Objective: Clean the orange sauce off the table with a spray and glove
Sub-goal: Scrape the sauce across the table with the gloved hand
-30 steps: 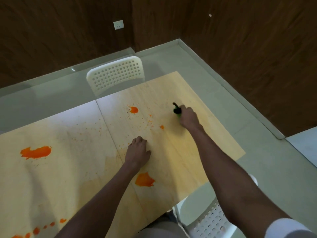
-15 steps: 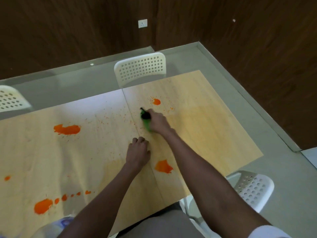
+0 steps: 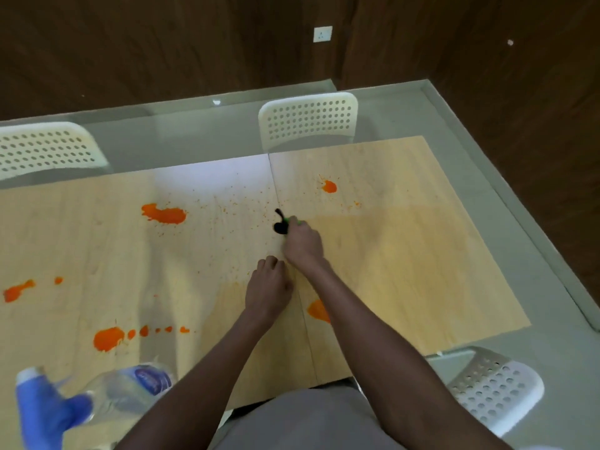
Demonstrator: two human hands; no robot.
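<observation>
Orange sauce (image 3: 164, 214) remained on the table (image 3: 406, 254) in several patches. The right hand (image 3: 303, 245) was curled round a green-and-black glove (image 3: 281, 226), pressing it to the wood at the centre seam. Left of that grip lay the largest blot; beyond it, a small blot (image 3: 329, 186) and fine specks; nearer the person, a patch (image 3: 318, 310) partly hidden by the forearm. The left hand (image 3: 268, 289) rested just behind the grip with fingers bent on the surface, holding nothing. The spray bottle (image 3: 97, 401) stood well to the near left. Judgement: cleaning was at an early stage; most stains were outstanding.
</observation>
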